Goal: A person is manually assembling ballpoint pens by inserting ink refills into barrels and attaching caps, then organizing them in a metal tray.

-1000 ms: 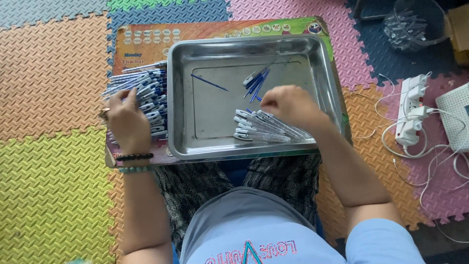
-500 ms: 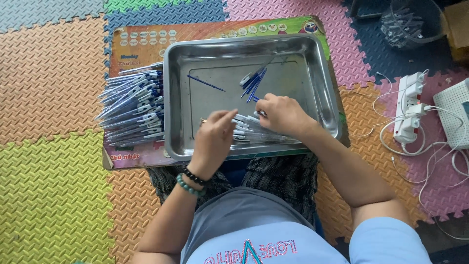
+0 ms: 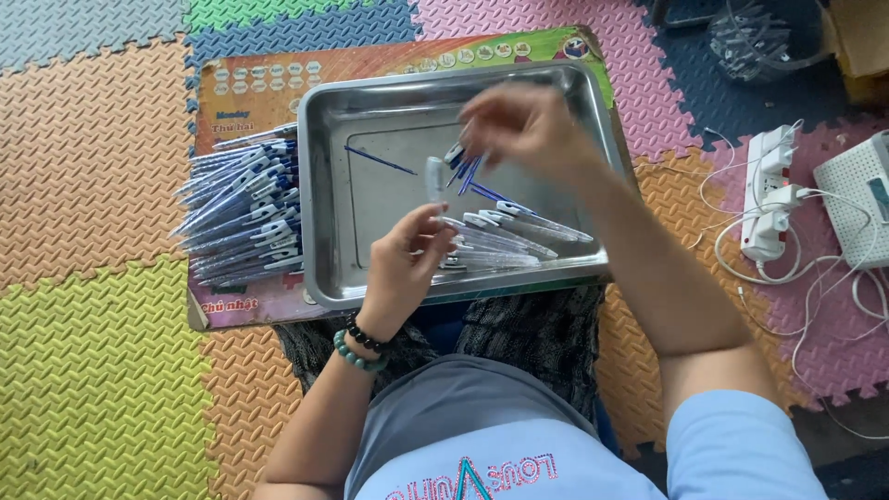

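Head view: the left hand holds a clear pen barrel upright, fingers clamped on it, over the steel tray. The right hand pinches blue refills above the tray. Finished pens lie stacked left of the tray.

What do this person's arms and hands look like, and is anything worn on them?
Both forearms are bare and no gloves are worn. The left hand has two beaded bracelets at the wrist: a black bracelet and a pale green bracelet just behind it. The right hand shows no jewellery; that arm ends in a light blue short sleeve.
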